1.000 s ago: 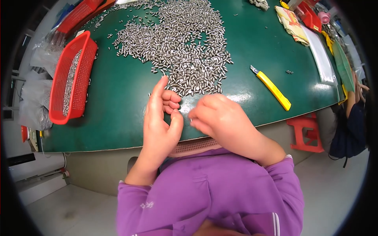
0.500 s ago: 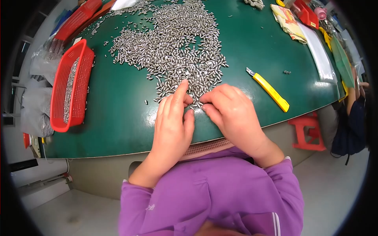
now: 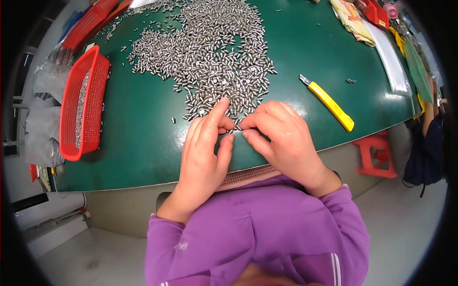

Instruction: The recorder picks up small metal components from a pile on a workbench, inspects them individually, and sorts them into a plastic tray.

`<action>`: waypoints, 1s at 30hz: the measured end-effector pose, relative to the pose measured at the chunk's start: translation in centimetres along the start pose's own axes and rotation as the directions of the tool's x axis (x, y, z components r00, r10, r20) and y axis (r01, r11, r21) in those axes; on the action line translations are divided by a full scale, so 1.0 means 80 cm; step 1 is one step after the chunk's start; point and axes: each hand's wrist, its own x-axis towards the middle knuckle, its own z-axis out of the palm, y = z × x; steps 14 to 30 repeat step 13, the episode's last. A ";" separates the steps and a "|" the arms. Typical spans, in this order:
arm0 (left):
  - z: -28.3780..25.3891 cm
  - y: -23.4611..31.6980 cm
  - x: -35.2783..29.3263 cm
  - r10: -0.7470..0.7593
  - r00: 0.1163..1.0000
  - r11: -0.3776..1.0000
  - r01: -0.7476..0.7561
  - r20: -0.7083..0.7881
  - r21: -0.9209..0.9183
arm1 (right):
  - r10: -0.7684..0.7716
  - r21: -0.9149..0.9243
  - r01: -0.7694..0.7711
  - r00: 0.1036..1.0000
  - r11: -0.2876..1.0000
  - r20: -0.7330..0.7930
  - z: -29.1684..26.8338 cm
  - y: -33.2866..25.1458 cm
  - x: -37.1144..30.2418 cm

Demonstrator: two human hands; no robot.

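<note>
A large spread of small silver metal pins [image 3: 200,57], rounded or pointed at one end, lies on the green table. At its near tip, a few of these pins lie between my two hands' fingertips. My left hand [image 3: 202,145] has its index finger stretched over the pile's edge. Its thumb and a bent finger sit beside those few pins, with a gap between them. My right hand [image 3: 281,131] is curled, its index fingertip touching the pins and its thumb just below, slightly apart. Whether any pin is held is too small to make out.
A yellow utility knife [image 3: 331,106] with its blade out lies to the right. On the left stands a red plastic basket [image 3: 98,102] with pins inside. Clear plastic bags [image 3: 386,57] and a patterned cloth [image 3: 352,21] lie far right. The table's curved front edge [image 3: 143,186] is near me.
The view has shifted slightly. Both hands stay at the pile's near tip, and their fingertips have shifted a little among the few pins there.
</note>
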 end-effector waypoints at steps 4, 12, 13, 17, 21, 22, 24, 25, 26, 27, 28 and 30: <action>-0.001 -0.001 -0.001 0.011 1.000 1.000 -0.011 0.017 0.008 | -0.016 0.005 0.016 1.000 1.000 0.017 -0.002 -0.001 0.001; 0.003 0.000 -0.003 -0.020 1.000 1.000 0.020 -0.016 0.002 | -0.029 0.003 0.029 0.999 1.000 0.037 -0.002 0.000 0.000; 0.003 0.000 -0.004 -0.025 1.000 1.000 0.024 -0.015 -0.004 | -0.027 0.000 0.027 0.999 1.000 0.040 -0.002 0.000 0.000; 0.003 0.000 -0.004 -0.025 1.000 1.000 0.024 -0.015 -0.004 | -0.027 0.000 0.027 0.999 1.000 0.040 -0.002 0.000 0.000; 0.003 0.000 -0.004 -0.025 1.000 1.000 0.024 -0.015 -0.004 | -0.027 0.000 0.027 0.999 1.000 0.040 -0.002 0.000 0.000; 0.003 0.000 -0.004 -0.025 1.000 1.000 0.024 -0.015 -0.004 | -0.027 0.000 0.027 0.999 1.000 0.040 -0.002 0.000 0.000; 0.003 0.000 -0.004 -0.025 1.000 1.000 0.024 -0.015 -0.004 | -0.027 0.000 0.027 0.999 1.000 0.040 -0.002 0.000 0.000; 0.003 0.000 -0.004 -0.025 1.000 1.000 0.024 -0.015 -0.004 | -0.027 0.000 0.027 0.999 1.000 0.040 -0.002 0.000 0.000; 0.003 0.000 -0.004 -0.025 1.000 1.000 0.024 -0.015 -0.004 | -0.027 0.000 0.027 0.999 1.000 0.040 -0.002 0.000 0.000; 0.003 0.000 -0.004 -0.025 1.000 1.000 0.024 -0.015 -0.004 | -0.027 0.000 0.027 0.999 1.000 0.040 -0.002 0.000 0.000; 0.003 0.000 -0.004 -0.025 1.000 1.000 0.024 -0.015 -0.004 | -0.027 0.000 0.027 0.999 1.000 0.040 -0.002 0.000 0.000; 0.003 0.000 -0.004 -0.025 1.000 1.000 0.024 -0.015 -0.004 | -0.027 0.000 0.027 0.999 1.000 0.040 -0.002 0.000 0.000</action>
